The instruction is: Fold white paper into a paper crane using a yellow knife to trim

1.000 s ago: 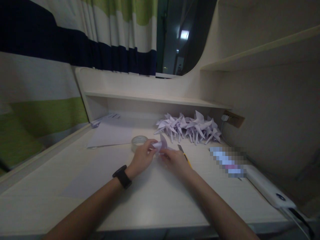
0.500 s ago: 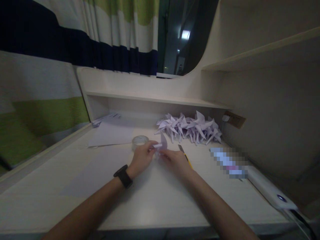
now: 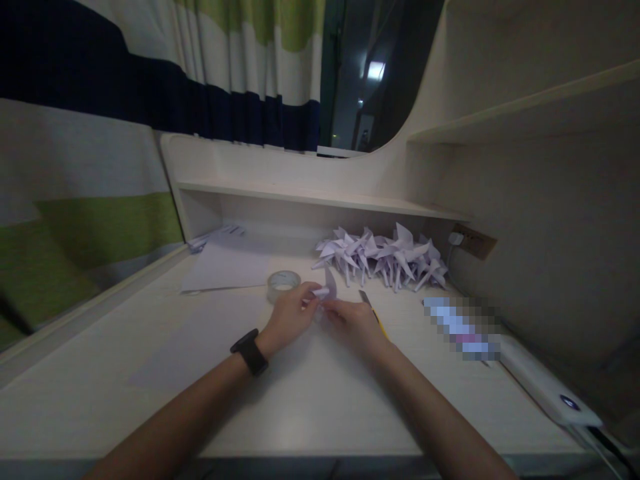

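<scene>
Over the middle of the desk, my left hand [image 3: 291,313] pinches a small white paper pinwheel [image 3: 330,283] with a rolled paper stick pointing out. My right hand [image 3: 355,323] meets it from the other side, its fingertips closed on the paper near the centre. One curved blade rises above the fingers; most of the rest is hidden by the hands. A roll of clear tape [image 3: 283,285] stands just behind my left hand. Beyond my right hand lies a yellow utility knife [image 3: 375,315], blade pointing away.
Several finished paper pinwheels [image 3: 380,257] are heaped at the back under the shelf [image 3: 320,197]. White paper sheets [image 3: 225,260] lie at the back left, another sheet [image 3: 195,340] nearer. At right are a blurred-out phone-like object [image 3: 460,330] and a white power strip [image 3: 545,383].
The hands stay together on the pinwheel, with the left fingers shifted slightly toward its centre. The whole view has moved a little to the right.
</scene>
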A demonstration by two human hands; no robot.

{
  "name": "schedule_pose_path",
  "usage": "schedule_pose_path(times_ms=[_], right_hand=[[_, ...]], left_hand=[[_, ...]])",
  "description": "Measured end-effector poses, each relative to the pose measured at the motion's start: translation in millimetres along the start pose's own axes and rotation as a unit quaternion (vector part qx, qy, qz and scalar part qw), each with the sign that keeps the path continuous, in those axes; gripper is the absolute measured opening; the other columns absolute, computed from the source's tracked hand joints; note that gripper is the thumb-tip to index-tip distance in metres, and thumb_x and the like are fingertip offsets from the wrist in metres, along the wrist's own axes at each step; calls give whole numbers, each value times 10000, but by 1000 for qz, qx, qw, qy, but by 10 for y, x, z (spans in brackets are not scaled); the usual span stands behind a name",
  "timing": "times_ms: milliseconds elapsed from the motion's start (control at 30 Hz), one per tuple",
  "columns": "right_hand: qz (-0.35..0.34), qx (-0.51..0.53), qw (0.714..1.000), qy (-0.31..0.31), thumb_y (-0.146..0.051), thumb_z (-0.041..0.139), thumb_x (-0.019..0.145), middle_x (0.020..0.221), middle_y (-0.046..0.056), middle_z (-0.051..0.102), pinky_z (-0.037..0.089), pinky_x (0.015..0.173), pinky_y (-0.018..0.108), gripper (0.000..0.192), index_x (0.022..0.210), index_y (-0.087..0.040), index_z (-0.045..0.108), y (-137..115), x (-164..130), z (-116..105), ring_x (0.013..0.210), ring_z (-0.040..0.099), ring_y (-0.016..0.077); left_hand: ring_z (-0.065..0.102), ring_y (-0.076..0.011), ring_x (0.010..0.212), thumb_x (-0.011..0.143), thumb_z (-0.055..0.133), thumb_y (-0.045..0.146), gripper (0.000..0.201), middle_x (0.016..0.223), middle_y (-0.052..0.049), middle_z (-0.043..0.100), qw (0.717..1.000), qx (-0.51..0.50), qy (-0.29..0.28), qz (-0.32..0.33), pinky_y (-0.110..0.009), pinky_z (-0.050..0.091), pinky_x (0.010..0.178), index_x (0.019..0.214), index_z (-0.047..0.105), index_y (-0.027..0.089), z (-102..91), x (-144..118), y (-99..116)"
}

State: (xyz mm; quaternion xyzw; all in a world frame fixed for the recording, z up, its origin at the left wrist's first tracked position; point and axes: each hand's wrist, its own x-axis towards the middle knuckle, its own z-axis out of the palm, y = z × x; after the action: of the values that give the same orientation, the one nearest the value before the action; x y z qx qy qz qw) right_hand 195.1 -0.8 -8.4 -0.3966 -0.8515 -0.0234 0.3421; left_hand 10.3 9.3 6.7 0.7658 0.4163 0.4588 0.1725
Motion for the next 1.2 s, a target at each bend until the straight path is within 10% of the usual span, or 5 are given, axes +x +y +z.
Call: schedule_pose_path(times_ms=[1200], right_hand=[[92, 28, 995, -11, -304, 628, 837, 671, 5, 686, 370, 541, 219, 271, 1088, -201, 628, -31, 25, -39, 573, 625, 143]], left_hand=[[664, -187, 833, 849, 503, 146, 259, 958, -42, 696, 999, -17, -20, 25, -327, 493, 791, 1080, 599, 211, -10, -13, 11]])
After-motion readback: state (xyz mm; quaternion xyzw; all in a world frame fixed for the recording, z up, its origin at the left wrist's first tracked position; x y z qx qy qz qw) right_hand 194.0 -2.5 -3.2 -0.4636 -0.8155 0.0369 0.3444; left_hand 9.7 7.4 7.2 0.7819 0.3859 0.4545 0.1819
